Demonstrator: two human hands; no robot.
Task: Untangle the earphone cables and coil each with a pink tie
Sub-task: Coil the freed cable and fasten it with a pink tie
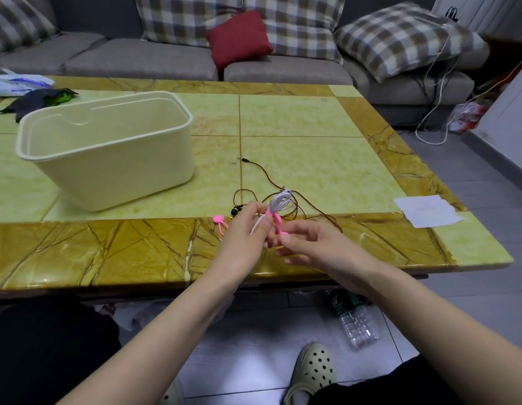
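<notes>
You are tying the white coil (pixel 280 202): left fingers (pixel 255 211) gripping it, right fingers (pixel 289 241) pinching the pink tie (pixel 278 225); fastening probably comes next.

My one feed comes from the camera on the person's head, looking forward and down across the table (pixel 107 252) toward the sofa (pixel 143 58). It sits close over the left hand (pixel 242 232) and right hand (pixel 312 247), mid-frame, near enough to show the white cable (pixel 280 201) and pink tie (pixel 278 223) they pinch. The wide lens also takes in the floor (pixel 253 355) and a shoe (pixel 313 372) below.
</notes>
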